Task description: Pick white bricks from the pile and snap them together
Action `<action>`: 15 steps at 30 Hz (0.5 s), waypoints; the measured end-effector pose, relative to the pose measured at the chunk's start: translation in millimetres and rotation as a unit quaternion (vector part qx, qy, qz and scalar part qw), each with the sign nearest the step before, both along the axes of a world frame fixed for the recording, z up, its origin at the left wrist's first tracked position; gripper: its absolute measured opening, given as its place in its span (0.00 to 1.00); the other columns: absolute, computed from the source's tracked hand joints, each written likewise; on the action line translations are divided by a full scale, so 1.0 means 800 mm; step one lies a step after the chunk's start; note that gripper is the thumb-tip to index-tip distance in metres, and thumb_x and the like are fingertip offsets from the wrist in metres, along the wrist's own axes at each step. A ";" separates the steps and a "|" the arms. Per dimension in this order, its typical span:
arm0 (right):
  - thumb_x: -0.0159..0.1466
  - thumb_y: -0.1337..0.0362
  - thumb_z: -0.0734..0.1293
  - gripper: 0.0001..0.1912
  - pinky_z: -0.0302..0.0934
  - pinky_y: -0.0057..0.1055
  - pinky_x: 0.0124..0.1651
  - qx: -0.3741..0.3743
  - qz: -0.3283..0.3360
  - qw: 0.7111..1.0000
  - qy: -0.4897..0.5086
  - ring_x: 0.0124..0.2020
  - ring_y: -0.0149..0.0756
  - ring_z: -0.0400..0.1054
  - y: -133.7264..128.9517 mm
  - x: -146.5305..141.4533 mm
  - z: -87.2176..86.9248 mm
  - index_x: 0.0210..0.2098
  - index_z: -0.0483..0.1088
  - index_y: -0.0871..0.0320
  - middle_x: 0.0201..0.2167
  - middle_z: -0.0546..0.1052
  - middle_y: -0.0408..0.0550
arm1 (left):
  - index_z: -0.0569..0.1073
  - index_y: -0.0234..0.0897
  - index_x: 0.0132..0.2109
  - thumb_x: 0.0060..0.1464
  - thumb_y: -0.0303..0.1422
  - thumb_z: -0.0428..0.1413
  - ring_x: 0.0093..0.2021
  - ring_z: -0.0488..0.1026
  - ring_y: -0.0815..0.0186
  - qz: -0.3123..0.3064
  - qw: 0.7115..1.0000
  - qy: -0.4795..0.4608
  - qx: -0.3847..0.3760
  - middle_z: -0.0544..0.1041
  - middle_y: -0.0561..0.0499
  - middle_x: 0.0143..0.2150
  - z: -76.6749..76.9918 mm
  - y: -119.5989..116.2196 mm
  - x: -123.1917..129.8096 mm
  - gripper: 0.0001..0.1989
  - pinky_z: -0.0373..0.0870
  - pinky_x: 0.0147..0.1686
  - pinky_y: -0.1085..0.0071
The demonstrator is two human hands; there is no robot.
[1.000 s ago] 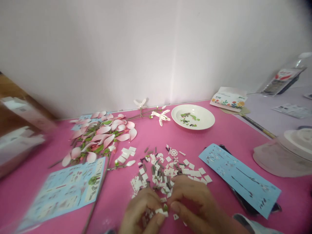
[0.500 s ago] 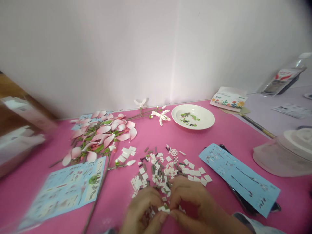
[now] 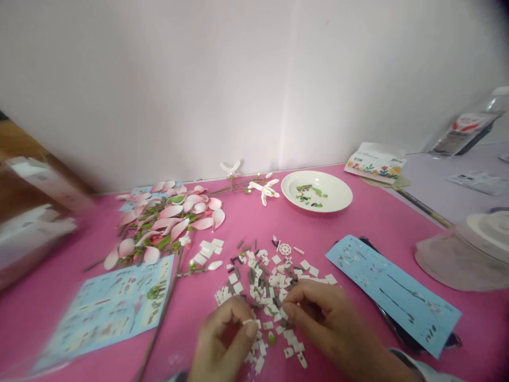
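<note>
White piece | pinched in our left hand, likely too small for a full grasp | our right hand curls at the loose pieces; whether it grips any, we cannot tell | they lie between both, seemingly for easy reach

A clear bottle with a red-and-white label is located at far right, near the pale wall. A printed sheet lies in front of it. A flower-printed packet is positioned left of the bottle. Two blurred, pale cartons occupy the left side.
</note>
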State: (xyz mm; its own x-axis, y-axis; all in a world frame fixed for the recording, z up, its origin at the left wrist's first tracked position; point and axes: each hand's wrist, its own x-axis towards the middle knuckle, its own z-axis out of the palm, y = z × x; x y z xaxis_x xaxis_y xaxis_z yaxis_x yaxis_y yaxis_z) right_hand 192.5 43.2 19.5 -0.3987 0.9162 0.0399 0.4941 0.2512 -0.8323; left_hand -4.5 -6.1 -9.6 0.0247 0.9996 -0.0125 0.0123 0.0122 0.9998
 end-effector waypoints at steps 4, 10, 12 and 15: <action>0.57 0.69 0.63 0.09 0.47 0.24 0.22 -0.060 0.042 0.992 -0.104 0.19 0.27 0.57 0.000 0.006 0.001 0.22 0.70 0.58 0.16 0.67 0.38 | 0.68 0.37 0.29 0.57 0.40 0.57 0.29 0.62 0.67 0.013 1.000 0.002 -0.003 0.65 0.55 0.26 0.001 0.001 0.001 0.14 0.60 0.30 0.73; 0.48 0.73 0.62 0.07 0.43 0.25 0.24 -0.046 0.102 0.969 -0.218 0.19 0.26 0.55 0.001 0.010 -0.003 0.19 0.69 0.57 0.16 0.71 0.38 | 0.70 0.38 0.32 0.58 0.37 0.56 0.33 0.66 0.65 0.023 0.999 0.018 0.029 0.69 0.53 0.30 -0.008 0.003 0.000 0.09 0.63 0.34 0.72; 0.48 0.72 0.63 0.07 0.44 0.26 0.25 -0.052 0.097 0.968 -0.226 0.20 0.27 0.59 0.002 0.010 -0.005 0.21 0.72 0.56 0.18 0.74 0.40 | 0.71 0.38 0.33 0.58 0.36 0.57 0.34 0.67 0.64 0.018 0.999 0.023 0.046 0.70 0.52 0.30 -0.010 0.004 0.000 0.08 0.64 0.34 0.72; 0.49 0.72 0.64 0.09 0.47 0.26 0.26 -0.059 0.091 0.967 -0.231 0.23 0.30 0.65 0.002 0.010 -0.007 0.24 0.74 0.54 0.21 0.77 0.41 | 0.71 0.38 0.34 0.57 0.34 0.58 0.33 0.68 0.65 0.005 0.997 0.030 0.065 0.71 0.52 0.30 -0.011 0.004 0.000 0.06 0.64 0.34 0.72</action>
State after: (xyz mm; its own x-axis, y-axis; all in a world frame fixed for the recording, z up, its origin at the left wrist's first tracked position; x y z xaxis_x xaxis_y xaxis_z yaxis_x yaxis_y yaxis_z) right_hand 200.4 45.0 13.7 -0.5047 0.8162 -0.2813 0.7763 0.2865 -0.5616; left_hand -4.4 -3.2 -18.7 0.0177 0.9930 0.1170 0.0736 -0.1180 0.9903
